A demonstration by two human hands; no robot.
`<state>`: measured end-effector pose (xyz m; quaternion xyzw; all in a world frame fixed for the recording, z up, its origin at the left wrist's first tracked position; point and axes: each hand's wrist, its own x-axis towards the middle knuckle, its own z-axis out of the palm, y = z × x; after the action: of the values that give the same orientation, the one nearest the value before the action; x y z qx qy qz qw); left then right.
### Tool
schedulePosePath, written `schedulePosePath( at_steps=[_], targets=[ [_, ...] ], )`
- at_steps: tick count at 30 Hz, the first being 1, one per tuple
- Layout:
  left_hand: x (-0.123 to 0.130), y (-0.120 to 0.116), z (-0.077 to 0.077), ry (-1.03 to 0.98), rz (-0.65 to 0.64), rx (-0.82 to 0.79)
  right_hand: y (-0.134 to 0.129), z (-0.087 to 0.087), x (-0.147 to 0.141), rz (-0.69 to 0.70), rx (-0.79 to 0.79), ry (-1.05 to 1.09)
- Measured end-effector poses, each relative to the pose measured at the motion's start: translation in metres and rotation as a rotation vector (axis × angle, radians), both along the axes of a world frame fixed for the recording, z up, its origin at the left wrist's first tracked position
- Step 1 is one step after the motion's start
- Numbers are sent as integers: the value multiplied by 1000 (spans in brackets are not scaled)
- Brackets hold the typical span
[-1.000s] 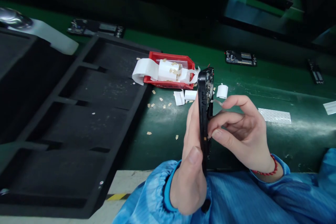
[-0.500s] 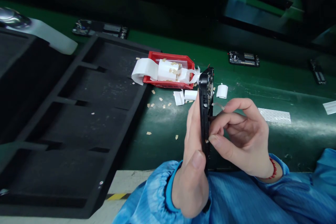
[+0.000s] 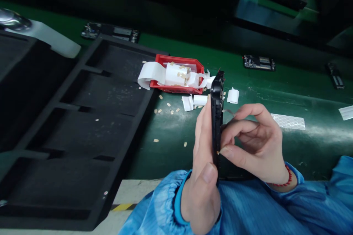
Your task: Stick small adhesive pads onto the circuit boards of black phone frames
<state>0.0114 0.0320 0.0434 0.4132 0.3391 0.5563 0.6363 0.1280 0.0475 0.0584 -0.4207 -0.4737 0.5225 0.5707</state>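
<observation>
A black phone body stands on edge in my left hand, with the thumb on its near side and the fingers flat behind it. My right hand is at the phone's right face, thumb and fingertips pinched together around a small tan piece at the phone's side. A thin clear strip runs from the phone to near my right forefinger. Behind the phone, a red bin holds white backing paper with tan tabs on it.
On the left lies a black compartment tray. Scraps of white paper and several tan tabs are on the green bench. Other phone bodies lie farther back. A silvery strip is at the right.
The phone has turned slightly, so less of its inner face shows. The phone bodies at the back have shifted a little to the right.
</observation>
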Motion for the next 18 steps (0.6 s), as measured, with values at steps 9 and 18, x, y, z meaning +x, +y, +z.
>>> schedulePosePath(
  at_steps=[9,18],
  targets=[
    [-3,-3,1,83,-5,-5,1,-1,2,59,7,68],
    [-3,1,1,57,-46,-11,0,-3,4,44,20,27]
  ],
)
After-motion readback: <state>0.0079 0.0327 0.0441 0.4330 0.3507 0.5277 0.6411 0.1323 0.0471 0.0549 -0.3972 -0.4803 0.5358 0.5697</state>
